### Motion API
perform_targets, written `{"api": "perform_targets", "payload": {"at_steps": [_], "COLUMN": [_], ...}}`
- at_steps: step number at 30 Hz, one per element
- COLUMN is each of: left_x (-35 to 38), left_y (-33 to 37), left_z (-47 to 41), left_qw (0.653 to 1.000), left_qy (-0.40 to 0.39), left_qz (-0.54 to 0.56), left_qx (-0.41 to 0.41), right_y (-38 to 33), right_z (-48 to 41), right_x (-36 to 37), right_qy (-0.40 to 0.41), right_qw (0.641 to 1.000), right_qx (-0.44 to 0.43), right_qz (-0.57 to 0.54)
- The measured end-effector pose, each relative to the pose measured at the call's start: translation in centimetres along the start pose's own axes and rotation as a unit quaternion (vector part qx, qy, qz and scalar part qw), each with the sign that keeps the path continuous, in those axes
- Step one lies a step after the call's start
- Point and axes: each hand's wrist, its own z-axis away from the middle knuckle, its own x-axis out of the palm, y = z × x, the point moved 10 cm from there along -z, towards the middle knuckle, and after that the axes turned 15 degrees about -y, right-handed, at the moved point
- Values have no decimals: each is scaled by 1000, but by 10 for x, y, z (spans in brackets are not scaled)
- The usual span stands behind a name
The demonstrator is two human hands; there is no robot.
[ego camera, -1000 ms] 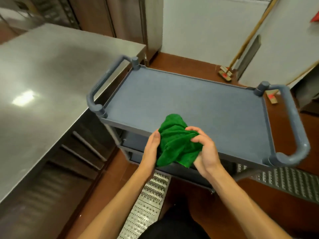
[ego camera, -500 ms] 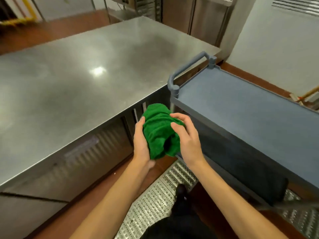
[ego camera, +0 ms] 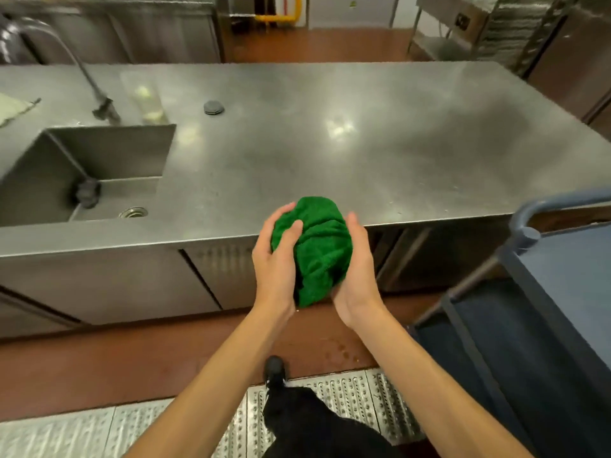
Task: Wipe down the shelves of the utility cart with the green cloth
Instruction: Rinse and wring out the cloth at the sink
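We hold the green cloth (ego camera: 317,249) bunched into a ball between both hands, in the air just in front of the steel counter's (ego camera: 330,133) near edge. Our left hand (ego camera: 276,259) wraps its fingers over the cloth's left side, thumb pressed into it; our right hand (ego camera: 358,269) cups the right side and underside. The utility cart (ego camera: 558,272) stands to the right of the counter, well apart from the cloth. A sink (ego camera: 99,170) is sunk into the counter's left end.
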Motion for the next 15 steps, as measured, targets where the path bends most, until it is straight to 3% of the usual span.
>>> {"api": "perform_targets", "payload": {"at_steps": [3,7,15], "left_x": [-49,-109,-217], "left_y": [27,66,138], "left_z": [-15,-37,-111], "left_qw": [998,988,961], "left_qy": [53,123,254], "left_qz": [-22,-49,-74], "left_qx": [33,78,85], "right_y": [26,54,57], "right_z": [-37,-91,-207], "right_x": [46,104,220], "right_qy": [-53,-56,-113], "right_qw": [997,997,992], "right_qx": [41,51,-42], "right_qz": [-24,-3,44]}}
